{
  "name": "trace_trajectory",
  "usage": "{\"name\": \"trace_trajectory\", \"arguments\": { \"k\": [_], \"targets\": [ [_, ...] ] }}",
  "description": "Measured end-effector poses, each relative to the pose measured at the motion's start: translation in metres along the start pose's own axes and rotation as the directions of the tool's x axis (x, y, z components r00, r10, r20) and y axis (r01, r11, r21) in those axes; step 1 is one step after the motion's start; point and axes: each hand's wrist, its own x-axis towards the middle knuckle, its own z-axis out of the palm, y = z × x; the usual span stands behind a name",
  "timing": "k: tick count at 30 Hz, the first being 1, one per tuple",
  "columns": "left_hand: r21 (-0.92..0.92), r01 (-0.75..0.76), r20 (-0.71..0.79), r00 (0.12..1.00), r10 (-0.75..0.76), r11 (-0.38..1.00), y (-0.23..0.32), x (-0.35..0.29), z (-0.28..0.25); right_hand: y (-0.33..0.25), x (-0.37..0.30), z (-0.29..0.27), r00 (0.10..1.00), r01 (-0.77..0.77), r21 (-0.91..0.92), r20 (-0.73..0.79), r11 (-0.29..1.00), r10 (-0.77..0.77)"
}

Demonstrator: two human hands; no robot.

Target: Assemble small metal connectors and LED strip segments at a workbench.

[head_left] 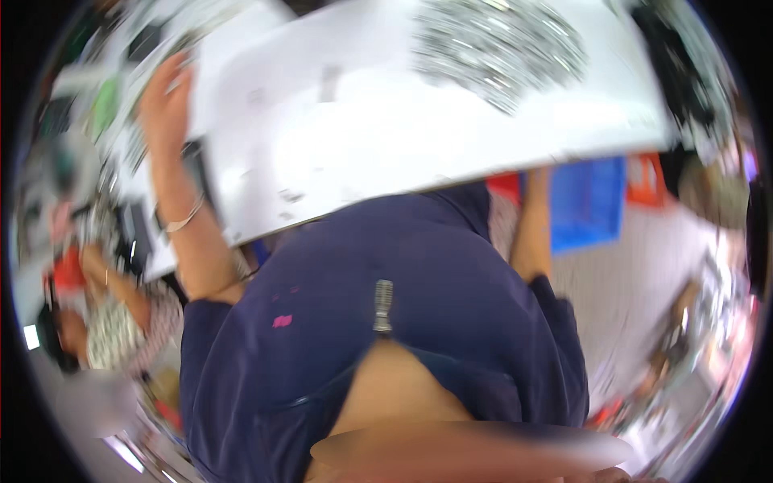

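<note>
My left hand is raised over the left end of the white table, a bracelet round its wrist. Its fingers are smeared by motion but look loosely stretched, with a gap between them and nothing plainly held. Close to it lie blurred thin metallic pieces. A dark flat object sits beside the wrist. My right forearm reaches down toward the table's front edge; the edge hides that hand. At the far right of the tabletop spreads a large pile of shiny silver metal pieces.
A blue plastic bin stands below the table's right front edge, with an orange-red bin beside it. A few small bits lie near the front edge. At the left, another person sits close by. Black material lies past the table's right end.
</note>
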Motion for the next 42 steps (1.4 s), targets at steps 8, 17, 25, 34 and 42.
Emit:
{"name": "trace_trajectory", "arguments": {
  "k": [8, 17, 25, 34, 42],
  "targets": [
    [0.38, 0.417, -0.027, 0.897, -0.441, 0.826, -0.115, -0.019, -0.034, 0.006, -0.029, -0.132, 0.965, -0.102, 0.538, -0.151, 0.837, 0.214],
    [0.643, 0.425, 0.051, 0.806, -0.589, 0.637, -0.067, 0.006, 0.042, -0.067, 0.018, -0.188, 0.93, 0.283, 0.709, -0.367, 0.646, -0.004],
    [0.468, 0.196, 0.259, 0.902, -0.346, 0.861, -0.11, 0.006, -0.018, -0.116, 0.017, -0.193, 0.955, 0.256, 0.755, -0.293, 0.604, -0.039],
    [0.477, -0.122, 0.343, 0.938, -0.057, 0.87, -0.133, 0.011, -0.047, -0.125, 0.022, -0.2, 0.951, 0.281, 0.734, -0.301, 0.618, -0.075],
    [0.514, -0.194, 0.402, 0.915, -0.035, 0.836, -0.126, 0.027, -0.045, -0.14, 0.027, -0.21, 0.945, 0.314, 0.748, -0.306, 0.584, -0.116]
  ]
}}
